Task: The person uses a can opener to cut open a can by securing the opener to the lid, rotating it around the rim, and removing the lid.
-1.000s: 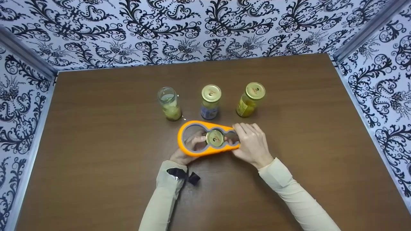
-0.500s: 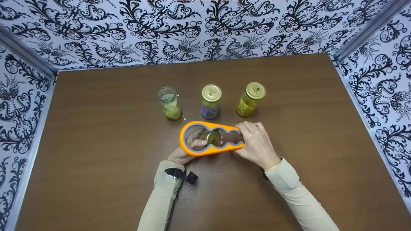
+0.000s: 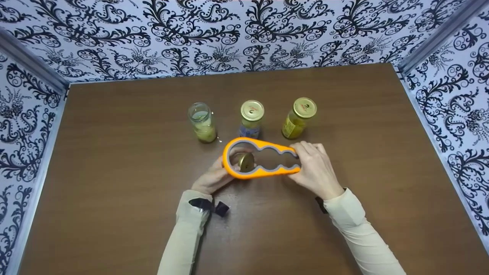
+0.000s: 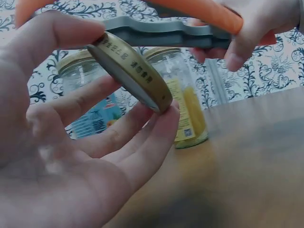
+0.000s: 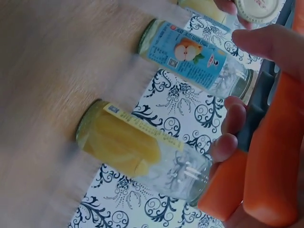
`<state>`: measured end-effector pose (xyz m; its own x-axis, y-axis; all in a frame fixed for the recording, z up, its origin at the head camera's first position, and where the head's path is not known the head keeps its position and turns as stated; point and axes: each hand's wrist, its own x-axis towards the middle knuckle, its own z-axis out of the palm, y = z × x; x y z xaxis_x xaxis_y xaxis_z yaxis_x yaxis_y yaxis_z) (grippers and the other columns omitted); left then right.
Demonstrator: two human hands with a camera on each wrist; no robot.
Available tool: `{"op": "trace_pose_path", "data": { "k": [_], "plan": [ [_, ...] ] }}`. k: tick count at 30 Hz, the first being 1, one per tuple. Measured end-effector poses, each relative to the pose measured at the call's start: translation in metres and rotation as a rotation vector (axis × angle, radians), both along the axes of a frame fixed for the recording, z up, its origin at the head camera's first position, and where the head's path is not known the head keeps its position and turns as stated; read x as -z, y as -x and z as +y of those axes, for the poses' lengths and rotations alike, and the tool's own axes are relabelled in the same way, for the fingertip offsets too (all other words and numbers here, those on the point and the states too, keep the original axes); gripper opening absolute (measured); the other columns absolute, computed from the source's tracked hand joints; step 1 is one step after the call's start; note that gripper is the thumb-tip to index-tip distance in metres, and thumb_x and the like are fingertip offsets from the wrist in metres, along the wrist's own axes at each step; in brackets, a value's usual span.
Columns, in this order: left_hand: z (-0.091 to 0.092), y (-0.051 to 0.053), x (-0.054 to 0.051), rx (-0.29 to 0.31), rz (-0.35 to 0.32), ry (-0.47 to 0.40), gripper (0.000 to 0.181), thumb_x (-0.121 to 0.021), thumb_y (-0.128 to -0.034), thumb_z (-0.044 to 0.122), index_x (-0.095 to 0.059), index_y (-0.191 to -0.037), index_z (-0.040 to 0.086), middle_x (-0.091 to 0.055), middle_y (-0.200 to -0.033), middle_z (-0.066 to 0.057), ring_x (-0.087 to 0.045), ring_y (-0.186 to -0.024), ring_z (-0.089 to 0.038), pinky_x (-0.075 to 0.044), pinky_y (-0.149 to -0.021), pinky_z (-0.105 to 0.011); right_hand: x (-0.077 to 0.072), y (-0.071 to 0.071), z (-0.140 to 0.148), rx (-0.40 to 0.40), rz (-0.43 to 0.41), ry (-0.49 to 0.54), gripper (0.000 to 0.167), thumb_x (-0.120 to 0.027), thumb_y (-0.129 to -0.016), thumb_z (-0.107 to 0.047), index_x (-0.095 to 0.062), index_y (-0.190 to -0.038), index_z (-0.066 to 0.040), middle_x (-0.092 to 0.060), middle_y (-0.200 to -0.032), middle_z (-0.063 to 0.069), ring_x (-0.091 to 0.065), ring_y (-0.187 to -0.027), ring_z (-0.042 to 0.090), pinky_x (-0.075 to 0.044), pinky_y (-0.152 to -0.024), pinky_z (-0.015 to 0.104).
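My left hand point(image 3: 211, 178) pinches a gold jar lid point(image 3: 246, 162) between thumb and fingers. In the left wrist view the lid point(image 4: 135, 71) is tilted on edge, its side printed with dark characters. My right hand point(image 3: 317, 168) grips the handle end of an orange jar opener point(image 3: 259, 173) with a wavy grey inner lining. From above, the lid shows through the opener's wide loop, and the left wrist view has it below and apart from the tool. Part of my left hand is hidden by the loop.
Behind the hands, a lidless glass jar point(image 3: 203, 128) with pale green contents stands at left. A lidded blue-label jar point(image 3: 250, 130) is in the middle, and a lidded jar of yellow fruit point(image 3: 293, 126) at right. Small drops point(image 3: 219, 140) lie beside the lidless jar. Patterned walls point(image 3: 191, 38) enclose the table.
The lid has tipped from facing up to nearly on edge and moved left, out of the opener's narrower notches. The opener has shifted right and slightly away. The standing jars have stayed put.
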<state>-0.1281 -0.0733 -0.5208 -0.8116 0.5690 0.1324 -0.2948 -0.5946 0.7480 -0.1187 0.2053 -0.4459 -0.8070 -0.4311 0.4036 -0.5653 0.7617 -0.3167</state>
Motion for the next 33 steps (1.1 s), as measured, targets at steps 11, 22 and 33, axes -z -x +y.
{"op": "trace_pose_path", "data": {
  "k": [11, 22, 33],
  "plan": [
    [-0.026, 0.005, -0.004, 0.005, -0.044, 0.085, 0.047, -0.062, -0.0879, -0.004, -0.052, -0.132, 0.008, -0.046, -0.134, -0.022, -0.053, -0.113, -0.034, -0.044, -0.096, -0.040, 0.005, -0.003, 0.012, 0.033, 0.022, 0.021, 0.050, -0.086, -0.055, -0.009, -0.063, -0.099, 0.000, -0.060, -0.084, 0.007, -0.056, -0.076, 0.026, -0.039, -0.078, 0.039],
    [-0.048, 0.010, -0.012, -0.033, 0.042, 0.356, 0.054, -0.059, -0.0837, -0.015, -0.048, -0.135, -0.001, -0.039, -0.138, -0.031, -0.041, -0.123, -0.048, -0.045, -0.094, -0.031, 0.013, -0.007, 0.019, 0.143, 0.020, 0.045, 0.047, -0.087, -0.058, -0.013, -0.064, -0.097, -0.001, -0.062, -0.085, 0.008, -0.059, -0.077, 0.030, -0.039, -0.074, 0.040],
    [-0.067, 0.013, -0.029, 0.049, 0.101, 0.720, 0.058, -0.067, -0.0830, -0.009, -0.046, -0.137, -0.002, -0.044, -0.140, -0.024, -0.045, -0.127, -0.034, -0.038, -0.104, -0.041, 0.019, -0.014, 0.020, 0.215, -0.008, 0.038, 0.050, -0.089, -0.058, -0.016, -0.065, -0.098, -0.001, -0.064, -0.085, 0.010, -0.058, -0.076, 0.029, -0.038, -0.073, 0.040]
  ]
}}
